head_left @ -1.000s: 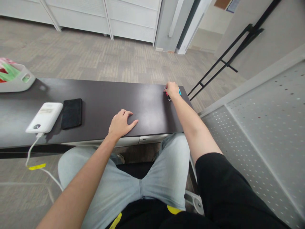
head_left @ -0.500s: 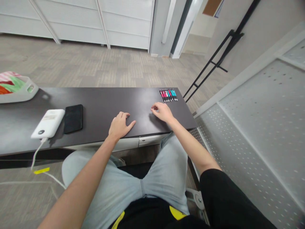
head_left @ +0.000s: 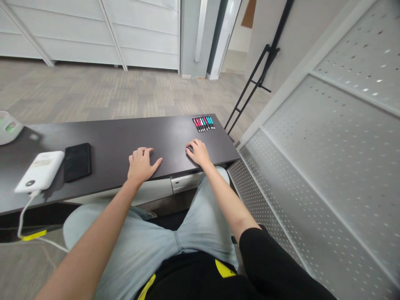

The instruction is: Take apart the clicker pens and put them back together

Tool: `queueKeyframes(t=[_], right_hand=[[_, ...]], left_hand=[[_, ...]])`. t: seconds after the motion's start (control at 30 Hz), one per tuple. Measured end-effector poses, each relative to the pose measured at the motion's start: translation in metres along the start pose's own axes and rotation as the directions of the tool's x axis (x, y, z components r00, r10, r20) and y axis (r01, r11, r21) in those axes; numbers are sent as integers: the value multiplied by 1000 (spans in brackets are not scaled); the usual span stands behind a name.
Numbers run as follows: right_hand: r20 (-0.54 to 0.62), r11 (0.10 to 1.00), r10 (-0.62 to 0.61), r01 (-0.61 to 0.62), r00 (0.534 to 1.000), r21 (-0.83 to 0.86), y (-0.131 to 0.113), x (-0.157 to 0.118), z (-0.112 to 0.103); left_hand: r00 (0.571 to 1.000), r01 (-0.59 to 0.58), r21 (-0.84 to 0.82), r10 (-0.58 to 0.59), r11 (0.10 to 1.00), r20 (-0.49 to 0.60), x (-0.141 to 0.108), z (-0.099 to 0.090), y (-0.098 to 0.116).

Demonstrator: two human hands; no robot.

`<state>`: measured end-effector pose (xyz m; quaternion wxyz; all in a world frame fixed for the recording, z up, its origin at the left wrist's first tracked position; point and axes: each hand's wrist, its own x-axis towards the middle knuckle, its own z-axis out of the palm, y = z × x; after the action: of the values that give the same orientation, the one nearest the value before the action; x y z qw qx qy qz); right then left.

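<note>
**Pens [head_left: 203, 123] in a neat row at the 2 o'clock corner of the tabletop [head_left: 121, 135]**

So the pens lie side by side near the far edge, pink-red ones toward the 9 o'clock end, a white one among them, teal ones toward the 3 o'clock end. They sit a bit past the right hand [head_left: 197, 152], at roughly 12 o'clock from it, with a strip of dark surface between.

That right hand is palm down and loosely curled, thumb and forefinger slightly apart over a dark gap. It's low over the surface; can't tell if the fingertips actually touch. The left hand [head_left: 143, 163] is more spread, thumb sticking out toward 3 o'clock and fingers a little bent, apparently resting on the tabletop.

At 9 o'clock from the left hand there's a flat black slab [head_left: 77, 162], phone-ish, then just past it a white power bank [head_left: 40, 171] with a white cable [head_left: 22, 216] running off toward 6 o'clock, yellow tag [head_left: 33, 236] on it. A white basket [head_left: 9, 135] is cut off by the frame near 10 o'clock.

Both forearms cross the near edge. A perforated panel [head_left: 328, 166] walls off the 3 o'clock side, and a black metal frame [head_left: 250, 93] stands past the pens around 2.
</note>
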<state>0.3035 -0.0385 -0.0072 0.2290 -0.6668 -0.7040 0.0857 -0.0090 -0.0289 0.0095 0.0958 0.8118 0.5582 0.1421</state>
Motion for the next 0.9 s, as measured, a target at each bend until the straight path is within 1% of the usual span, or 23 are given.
queueKeyframes(t=[0.27,0.4,0.6,0.9], right_hand=[[12,999,-34,34,999,-1,1,0,2],[19,999,-42,42,999,-15,1,0,1],[23,999,-34,34,999,-24,1,0,1],[34,999,-33,33,999,-11,-1,-1,-2]], left_hand=[[999,13,-3,-13,1000,43,-2,-8,7],[999,14,-9,-14,1000,37,-1,-5,5],[1000,13,-28,-13,1000,-2,1,3,1],[1000,27,-30,-27,999,6,1,1,2]])
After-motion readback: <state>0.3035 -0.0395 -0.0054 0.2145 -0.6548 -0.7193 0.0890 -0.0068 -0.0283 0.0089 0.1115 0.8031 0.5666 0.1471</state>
